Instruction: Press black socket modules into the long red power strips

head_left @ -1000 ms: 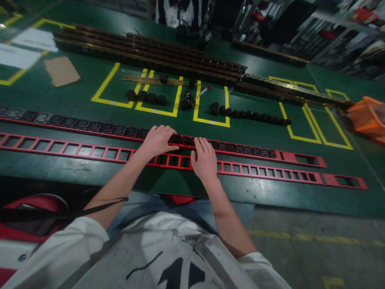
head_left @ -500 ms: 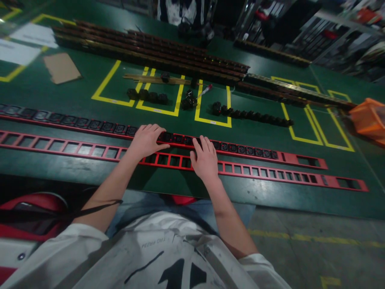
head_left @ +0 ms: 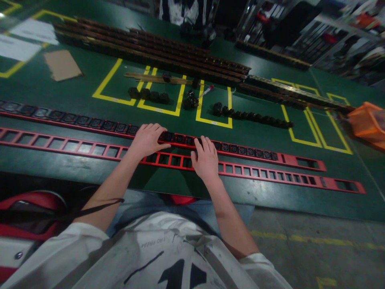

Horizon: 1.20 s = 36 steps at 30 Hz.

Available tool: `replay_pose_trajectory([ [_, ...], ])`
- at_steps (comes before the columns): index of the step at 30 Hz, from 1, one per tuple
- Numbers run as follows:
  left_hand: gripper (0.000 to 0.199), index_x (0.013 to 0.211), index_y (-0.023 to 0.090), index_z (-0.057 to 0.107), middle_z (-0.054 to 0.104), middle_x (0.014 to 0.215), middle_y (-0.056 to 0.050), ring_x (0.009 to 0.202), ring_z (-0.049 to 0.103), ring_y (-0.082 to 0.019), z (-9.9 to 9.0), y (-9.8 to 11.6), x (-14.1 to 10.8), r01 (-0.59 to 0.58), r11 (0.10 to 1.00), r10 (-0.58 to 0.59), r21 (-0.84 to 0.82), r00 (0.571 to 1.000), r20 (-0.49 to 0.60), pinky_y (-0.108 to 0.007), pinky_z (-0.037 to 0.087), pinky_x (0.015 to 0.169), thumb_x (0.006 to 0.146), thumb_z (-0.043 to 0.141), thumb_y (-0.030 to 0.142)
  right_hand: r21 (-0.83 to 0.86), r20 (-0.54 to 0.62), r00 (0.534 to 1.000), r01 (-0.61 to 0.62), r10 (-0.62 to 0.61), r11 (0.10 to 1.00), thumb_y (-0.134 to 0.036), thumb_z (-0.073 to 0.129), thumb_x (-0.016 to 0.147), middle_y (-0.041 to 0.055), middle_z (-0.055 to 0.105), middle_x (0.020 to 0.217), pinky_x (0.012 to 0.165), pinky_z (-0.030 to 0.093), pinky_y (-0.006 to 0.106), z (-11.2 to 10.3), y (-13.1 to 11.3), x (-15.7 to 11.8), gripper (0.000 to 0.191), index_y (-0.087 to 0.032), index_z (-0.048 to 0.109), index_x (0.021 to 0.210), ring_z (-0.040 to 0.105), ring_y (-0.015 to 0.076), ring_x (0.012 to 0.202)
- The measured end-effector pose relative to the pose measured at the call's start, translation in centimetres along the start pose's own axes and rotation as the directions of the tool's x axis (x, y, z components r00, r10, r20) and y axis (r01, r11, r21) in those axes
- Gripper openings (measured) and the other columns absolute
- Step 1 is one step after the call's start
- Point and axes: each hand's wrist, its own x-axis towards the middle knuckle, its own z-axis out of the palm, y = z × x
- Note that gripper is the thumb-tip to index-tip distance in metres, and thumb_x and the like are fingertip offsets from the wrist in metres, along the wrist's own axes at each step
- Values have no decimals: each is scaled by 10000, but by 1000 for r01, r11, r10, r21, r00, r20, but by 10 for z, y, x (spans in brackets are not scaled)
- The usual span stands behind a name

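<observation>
A long red rail (head_left: 288,159) lies across the green table, with black socket modules (head_left: 241,150) filling most of its slots. My left hand (head_left: 148,139) rests on this rail left of centre, fingers laid over the sockets and thumb stretched apart. Farther right, my right hand (head_left: 206,158) touches the same rail with its fingertips, fingers extended and slightly spread. A few sockets show between the two hands; those under my fingers are hidden. Nearer to me lies a second red rail (head_left: 329,183), its square slots unfilled, passing under both hands.
Beyond the rails are loose black modules (head_left: 254,116) in a row and a red-tipped, pen-like tool (head_left: 207,91). Dark long strips (head_left: 150,48) lie at the back. Cardboard (head_left: 63,65) is at left, an orange bin (head_left: 367,122) at right. A person (head_left: 183,12) is across the table.
Both hands keep practically the same place on the rail. The whole view has shifted very slightly.
</observation>
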Motion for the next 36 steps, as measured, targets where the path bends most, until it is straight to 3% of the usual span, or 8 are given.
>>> replay_pose_trajectory([
  [4,511,1299,234,670,680,1263,-126,1199,597,-364,0,0,0,-6,1000,6,-12,1000,-2,-492,399,1051,899,751,542,10,43,998,37,-37,999,-225,523,1009,205,504,1617,1315,292,557,1,-6,9,504,-51,598,1475,402,330,1562],
  [12,520,1311,224,664,682,1262,-132,1192,604,-368,-1,0,0,-16,1000,16,9,1000,-4,-500,410,1033,904,744,538,23,85,995,53,-55,998,-243,476,1039,201,426,1669,1343,226,533,6,-16,10,537,-20,541,1524,339,316,1600],
  [16,521,1304,212,663,681,1264,-132,1187,607,-367,-1,1,-1,-15,1000,15,15,1000,-7,-494,405,1030,903,750,533,38,102,993,57,-61,998,-240,471,1043,184,394,1693,1348,191,542,3,-15,9,557,-56,498,1568,304,301,1616],
  [21,486,1286,206,665,685,1251,-126,1177,610,-361,-1,1,0,-18,999,19,37,1000,-10,-482,410,1013,908,750,500,61,118,989,87,-94,994,-240,480,1047,144,384,1709,1346,182,541,-2,-16,9,672,-130,305,1687,280,290,1623],
  [25,504,1284,217,664,683,1248,-124,1174,606,-360,0,0,-1,-21,999,21,25,1000,-17,-479,409,1011,899,756,529,15,134,987,92,-93,996,-299,509,1056,160,357,1719,1331,177,598,-1,-16,10,570,-155,473,1607,265,341,1624],
  [30,484,1273,229,668,684,1241,-116,1167,606,-350,1,0,-1,-13,1000,13,11,1000,-26,-472,408,1012,900,757,523,11,113,989,93,-94,996,-297,509,1059,163,400,1695,1330,199,579,1,-14,10,658,-164,337,1680,297,331,1612],
  [33,494,1277,225,668,682,1244,-117,1167,606,-349,2,-1,-1,-21,1000,21,14,999,-29,-473,408,1016,898,758,529,6,112,988,110,-110,994,-310,501,1064,150,389,1703,1326,201,593,2,-13,10,579,-189,449,1627,290,339,1613],
  [36,497,1280,222,668,682,1242,-117,1171,607,-350,2,-2,-1,-18,1000,19,14,999,-30,-474,407,1020,897,758,527,17,107,989,105,-106,994,-307,505,1059,142,398,1699,1323,209,596,3,-12,10,612,-205,402,1654,298,330,1610],
])
